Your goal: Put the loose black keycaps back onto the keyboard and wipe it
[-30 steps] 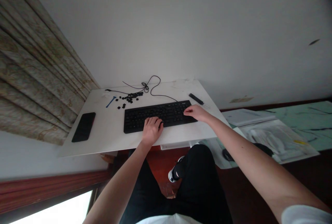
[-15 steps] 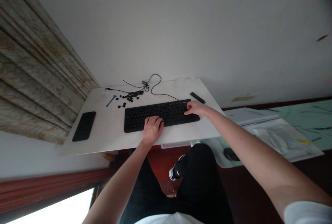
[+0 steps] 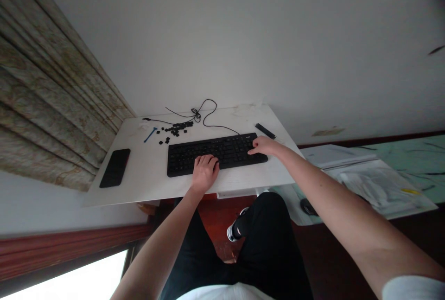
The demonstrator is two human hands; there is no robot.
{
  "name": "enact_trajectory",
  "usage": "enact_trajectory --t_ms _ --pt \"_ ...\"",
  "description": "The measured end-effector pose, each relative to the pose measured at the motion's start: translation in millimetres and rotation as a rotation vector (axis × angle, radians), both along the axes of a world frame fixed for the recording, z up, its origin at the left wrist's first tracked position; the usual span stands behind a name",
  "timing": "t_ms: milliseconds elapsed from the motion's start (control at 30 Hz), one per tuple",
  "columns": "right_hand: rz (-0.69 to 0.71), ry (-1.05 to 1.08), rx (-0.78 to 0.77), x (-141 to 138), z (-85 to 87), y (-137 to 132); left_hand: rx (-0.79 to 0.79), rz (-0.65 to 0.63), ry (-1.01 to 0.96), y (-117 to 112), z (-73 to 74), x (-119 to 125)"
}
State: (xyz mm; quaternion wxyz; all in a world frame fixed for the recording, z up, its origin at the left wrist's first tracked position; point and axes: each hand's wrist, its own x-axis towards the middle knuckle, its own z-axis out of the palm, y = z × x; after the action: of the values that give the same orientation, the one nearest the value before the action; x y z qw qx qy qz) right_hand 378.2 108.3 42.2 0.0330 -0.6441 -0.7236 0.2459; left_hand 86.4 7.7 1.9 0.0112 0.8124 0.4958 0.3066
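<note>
The black computer keyboard (image 3: 225,149) lies on the white worktop (image 3: 146,188), its long axis running 9 to 3 o'clock. The left hand (image 3: 205,174) rests curled on its near edge, the right hand (image 3: 264,146) toward its 3 o'clock end; neither grip is clamped on anything. Loose keycaps (image 3: 177,126) sit at the left hand's 11 o'clock.

Letters on the black keyboard (image 3: 184,163) are too small to read.

left hand (image 3: 205,174) on black keyboard (image 3: 229,149), right hand (image 3: 264,146) on its end, loose keycaps (image 3: 176,126) beyond
</note>
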Motion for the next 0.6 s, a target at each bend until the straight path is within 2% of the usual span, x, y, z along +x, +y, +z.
enact_trajectory --t_ms 167,267,367,433,500,600 --pt "-0.408 0.206 0.464 1 -24.7 -37 -0.009 0.000 -0.005 -1 -0.6 -1" --pt "-0.576 0.281 0.665 -1 -41.9 -57 -0.021 0.003 -0.037 -2 -1.8 1" --pt "-0.666 0.360 0.734 -1 -49.3 -65 -0.008 0.026 -0.148 1 0.8 -4" --pt "-0.680 0.387 0.731 0 -49.3 -65 0.022 0.069 -0.232 10 6.9 -19" --pt "-0.656 0.393 0.704 0 -48.0 -63 0.055 0.145 -0.272 25 15.9 -45" --pt "-0.630 0.388 0.681 1 -47.3 -61 0.048 0.346 -0.256 55 29.4 -98"
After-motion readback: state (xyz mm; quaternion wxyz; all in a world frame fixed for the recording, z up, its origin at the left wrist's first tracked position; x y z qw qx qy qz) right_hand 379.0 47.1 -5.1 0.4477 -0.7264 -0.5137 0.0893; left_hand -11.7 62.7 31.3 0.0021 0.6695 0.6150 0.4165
